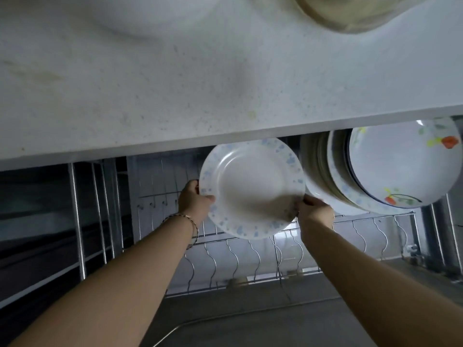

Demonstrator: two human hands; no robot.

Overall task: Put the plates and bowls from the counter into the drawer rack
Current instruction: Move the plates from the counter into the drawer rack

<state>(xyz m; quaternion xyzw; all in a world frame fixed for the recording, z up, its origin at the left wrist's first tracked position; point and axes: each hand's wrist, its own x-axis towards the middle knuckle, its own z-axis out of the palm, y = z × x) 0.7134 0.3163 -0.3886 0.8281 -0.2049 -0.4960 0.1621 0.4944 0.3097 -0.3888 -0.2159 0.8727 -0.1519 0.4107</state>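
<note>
Gripping the blue-speckled plate (253,186) with the left hand (194,199) at its 9 o'clock rim, thumb pressed over the front edge. Pinching the same rim at 4 o'clock with the right hand (314,209), fingers curled behind. Holding it upright under the countertop (175,96), low edge down at the wire drawer rack (250,251); seated or not, cannot tell. At 3 o'clock, a racked row of plates (323,171), floral plate (400,166) frontmost.

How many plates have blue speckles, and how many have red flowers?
Blue-speckled plates: 2 (held plate, racked plate)
Red-flower plate: 1
Total: 3. The cream plates behind are too blurred to count.
</note>
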